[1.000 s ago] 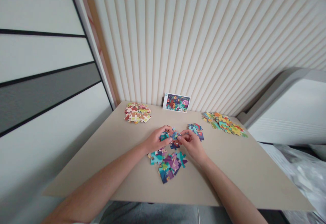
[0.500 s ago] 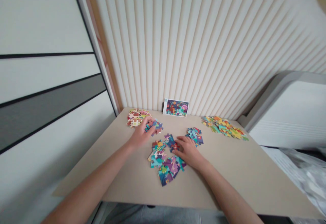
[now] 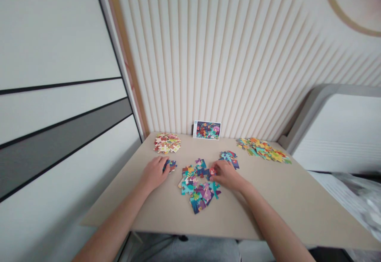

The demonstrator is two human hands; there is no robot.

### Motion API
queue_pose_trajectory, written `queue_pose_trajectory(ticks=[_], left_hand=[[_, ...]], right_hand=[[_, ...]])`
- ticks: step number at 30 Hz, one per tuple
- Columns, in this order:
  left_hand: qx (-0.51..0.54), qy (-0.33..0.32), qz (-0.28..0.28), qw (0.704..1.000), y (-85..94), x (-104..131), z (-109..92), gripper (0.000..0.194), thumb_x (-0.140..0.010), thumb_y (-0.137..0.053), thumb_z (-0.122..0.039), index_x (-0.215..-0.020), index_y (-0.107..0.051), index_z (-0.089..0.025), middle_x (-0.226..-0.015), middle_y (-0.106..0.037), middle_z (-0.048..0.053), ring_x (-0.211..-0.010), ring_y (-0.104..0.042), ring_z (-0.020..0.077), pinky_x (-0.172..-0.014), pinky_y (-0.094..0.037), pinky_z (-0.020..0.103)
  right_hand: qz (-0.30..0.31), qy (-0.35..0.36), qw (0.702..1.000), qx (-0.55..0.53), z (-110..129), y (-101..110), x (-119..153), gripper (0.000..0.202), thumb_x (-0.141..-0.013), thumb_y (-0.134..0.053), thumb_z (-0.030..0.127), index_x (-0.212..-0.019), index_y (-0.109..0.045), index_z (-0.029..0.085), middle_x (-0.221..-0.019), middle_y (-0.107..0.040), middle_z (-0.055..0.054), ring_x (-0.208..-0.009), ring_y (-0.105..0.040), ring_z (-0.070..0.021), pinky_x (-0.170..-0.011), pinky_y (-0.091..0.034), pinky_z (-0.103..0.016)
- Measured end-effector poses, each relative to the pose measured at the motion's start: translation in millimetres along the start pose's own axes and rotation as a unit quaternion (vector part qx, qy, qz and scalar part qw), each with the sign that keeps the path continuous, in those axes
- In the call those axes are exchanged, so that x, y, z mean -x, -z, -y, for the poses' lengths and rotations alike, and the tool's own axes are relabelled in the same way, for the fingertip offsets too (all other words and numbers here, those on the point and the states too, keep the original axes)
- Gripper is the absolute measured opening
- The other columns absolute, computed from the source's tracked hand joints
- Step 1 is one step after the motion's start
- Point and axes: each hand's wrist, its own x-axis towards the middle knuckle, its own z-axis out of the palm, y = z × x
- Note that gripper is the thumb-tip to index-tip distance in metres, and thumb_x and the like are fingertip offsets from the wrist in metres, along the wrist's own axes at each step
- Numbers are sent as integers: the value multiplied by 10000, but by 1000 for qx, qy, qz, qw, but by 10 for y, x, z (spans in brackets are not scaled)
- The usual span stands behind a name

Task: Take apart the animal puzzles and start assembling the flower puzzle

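Note:
My left hand [image 3: 154,173] curls around a small group of dark blue and red puzzle pieces [image 3: 171,166] on the left of the table, covering part of them. At the centre my right hand [image 3: 228,175] grips a dark puzzle piece with a red figure [image 3: 212,172] between thumb and fingers. This piece is at the right side of a loose ring of joined puzzle pieces [image 3: 199,198] in teal, purple and pink. Just behind my right hand is a small blue pile of puzzle pieces [image 3: 228,157], partly hidden by the fingers.
A picture card [image 3: 207,130] leans upright against the ribbed wall [image 3: 178,55]. Red and cream puzzle pieces [image 3: 167,143] lie in a heap at the back left, yellow and orange puzzle pieces [image 3: 264,151] at the back right. Clear plastic wrapping [image 3: 361,192] lies beyond the table's [image 3: 279,202] right edge.
My left hand has moved left and nearer with the small group of pieces, away from the red and cream heap. My right hand's fingers have closed on the red-figure piece. The view has shifted slightly.

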Motion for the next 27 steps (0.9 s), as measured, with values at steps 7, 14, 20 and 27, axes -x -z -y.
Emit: queue_pose_trajectory(ticks=[7, 14, 20, 27], left_hand=[[29, -27, -21, 999, -24, 45, 27, 300, -993, -440, -324, -1205, -631, -232, -1143, -640, 95, -1076, -605, 251, -962, -483, 401], [73, -42, 1, 996, 25, 72, 20, 412, -942, -568, -447, -1284, -598, -218, -1175, -644, 116, -1127, -587, 277, -978, -468, 432], [138, -16, -30, 990, -36, 52, 89, 485, -970, -532, -377, -1420, -459, -213, -1286, -609, 138, -1194, -580, 273, -1019, -458, 456], [168, -5, -53, 984, -38, 45, 136, 432, -987, -463, -285, -1410, -487, -205, -1321, -575, 146, -1254, -539, 265, -1069, -434, 471]], right_hand=[[-70, -17, 990, -121, -205, -15, -71, 368, -934, -544, 457, -1181, -631, 200, -744, -627, -1, -657, -569, -168, -624, -439, -282], [-66, -26, 970, -232, -89, -43, -186, 511, -931, -509, 528, -1284, -616, 174, -777, -638, -21, -648, -579, -171, -614, -482, -300], [9, 19, 950, -311, 604, -253, -390, 503, -927, -556, 484, -1337, -589, 195, -854, -679, -18, -661, -602, -144, -632, -521, -288], [-24, 40, 992, -115, 818, -371, -584, 356, -914, -581, 308, -1234, -682, 189, -1127, -717, -110, -904, -673, -205, -861, -528, -365]])
